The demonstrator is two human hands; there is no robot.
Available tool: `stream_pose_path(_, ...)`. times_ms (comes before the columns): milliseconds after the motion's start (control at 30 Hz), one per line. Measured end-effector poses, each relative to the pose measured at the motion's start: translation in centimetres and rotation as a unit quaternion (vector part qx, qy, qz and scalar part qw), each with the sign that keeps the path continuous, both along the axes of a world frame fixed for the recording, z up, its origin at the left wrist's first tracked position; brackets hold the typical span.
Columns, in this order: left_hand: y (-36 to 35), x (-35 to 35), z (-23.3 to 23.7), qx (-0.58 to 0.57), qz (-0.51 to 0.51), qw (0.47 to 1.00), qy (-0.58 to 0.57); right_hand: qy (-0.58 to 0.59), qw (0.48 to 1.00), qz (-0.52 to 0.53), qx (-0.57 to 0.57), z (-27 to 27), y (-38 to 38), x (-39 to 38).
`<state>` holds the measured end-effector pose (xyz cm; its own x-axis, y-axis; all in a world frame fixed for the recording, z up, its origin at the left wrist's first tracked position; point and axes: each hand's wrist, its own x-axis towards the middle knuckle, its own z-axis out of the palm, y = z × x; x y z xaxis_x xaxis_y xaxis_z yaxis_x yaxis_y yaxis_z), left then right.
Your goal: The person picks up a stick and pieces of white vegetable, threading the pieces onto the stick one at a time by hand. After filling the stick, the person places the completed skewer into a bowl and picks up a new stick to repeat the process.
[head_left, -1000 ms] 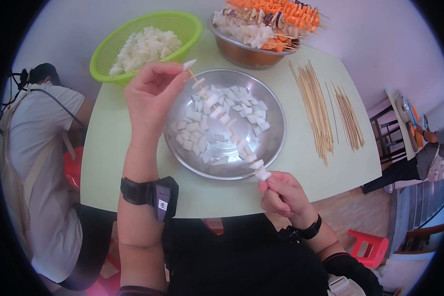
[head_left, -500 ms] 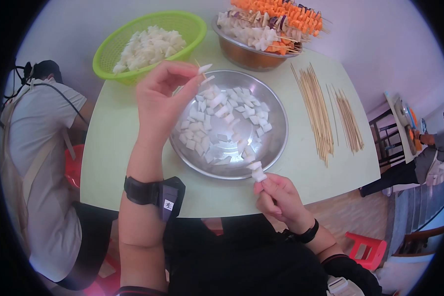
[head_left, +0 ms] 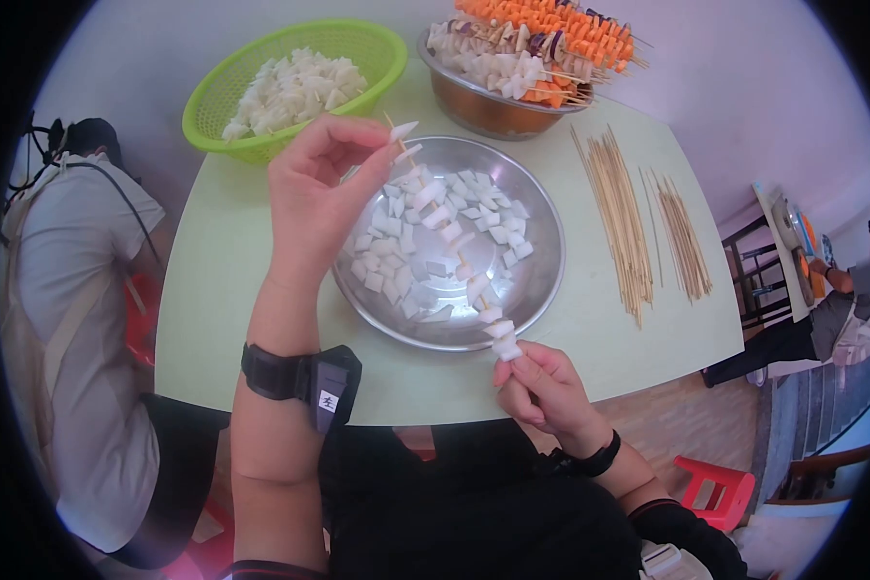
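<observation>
A thin wooden skewer, threaded with spaced white vegetable pieces (head_left: 451,232), slants across the steel bowl (head_left: 543,300) between my two hands. My left hand (head_left: 324,169) is closed, pinching the skewer's upper end between thumb and fingers, beside a white piece (head_left: 403,130) near the tip. Below the bowl's front rim, my right hand (head_left: 549,391) is closed around the lower end, thumb and fingers right under a few bunched white pieces (head_left: 503,338). Loose diamond-shaped white pieces (head_left: 385,253) lie in the bowl under the skewer.
A green basket (head_left: 198,101) of white pieces stands back left. Behind the bowl, a metal basin (head_left: 483,111) holds finished orange and white skewers (head_left: 570,39). Bare bamboo sticks (head_left: 619,227) lie on the right in two bundles. A person (head_left: 87,290) sits at left; another is far right.
The skewer and its pieces, smeared in the middle before, now show sharply. Both hands keep their grip, and my right hand has shifted very slightly left.
</observation>
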<state>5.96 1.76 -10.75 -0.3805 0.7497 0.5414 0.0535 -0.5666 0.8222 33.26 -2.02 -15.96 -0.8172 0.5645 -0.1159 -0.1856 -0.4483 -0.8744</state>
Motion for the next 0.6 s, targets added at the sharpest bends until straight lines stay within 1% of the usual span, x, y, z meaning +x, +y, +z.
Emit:
stream_pose_path(100, 0.0, -0.2, -0.1, -0.002, -0.005, 1.0, 0.002, 0.013, 1.0, -0.005, -0.004, -0.2, 0.0, 0.1)
stream_pose_path(167, 0.1, -0.3, -0.1, -0.042, -0.021, 0.999, 0.026, 0.013, 1.0, -0.011, -0.004, -0.2, -0.1, 0.1)
stream_pose_path(200, 0.2, -0.4, -0.2, -0.051, -0.024, 0.998, 0.02, 0.007, 0.999, -0.031, 0.006, -0.3, -0.1, 0.0)
stream_pose_path(233, 0.3, -0.4, -0.4, -0.055, -0.026, 0.997, 0.043, -0.005, 0.999, -0.053, 0.009, -0.4, -0.3, 0.2)
stream_pose_path(267, 0.4, -0.3, -0.6, -0.06, -0.03, 0.996, 0.065, -0.034, 0.996, -0.071, 0.05, 0.1, -0.3, 0.4)
stream_pose_path(300, 0.6, -0.1, -0.9, -0.046, -0.033, 0.996, 0.067, -0.061, 0.99, -0.098, 0.084, 0.4, -0.4, 0.7)
stream_pose_path(333, 0.7, -0.1, -1.0, -0.059, -0.037, 0.996, 0.061, -0.086, 0.981, -0.123, 0.12, 0.7, -0.4, 1.1)
stream_pose_path(367, 0.7, -0.2, -0.9, -0.08, -0.04, 0.986, 0.142, -0.092, 0.982, -0.125, 0.109, 0.8, -0.2, 1.8)
stream_pose_path(400, 0.5, -0.2, -1.0, -0.098, -0.044, 0.969, 0.223, -0.101, 0.974, -0.151, 0.136, 1.0, 0.0, 2.6)
stream_pose_path(433, 0.4, -0.2, -1.3, -0.131, -0.088, 0.955, 0.252, -0.11, 0.964, -0.178, 0.164, 1.0, 0.2, 3.4)
stream_pose_path(467, 0.3, 0.1, -1.5, -0.135, -0.093, 0.954, 0.251, -0.112, 0.964, -0.181, 0.159, 0.9, 0.5, 4.2)
stream_pose_path(533, -0.1, 0.8, -1.7, -0.176, -0.148, 0.896, 0.38, -0.112, 0.954, -0.203, 0.19, 0.6, 0.8, 5.3)
stream_pose_path(600, -0.3, 2.5, -1.7, -0.183, -0.158, 0.884, 0.4, -0.114, 0.952, -0.215, 0.184, 0.1, 0.9, 6.1)
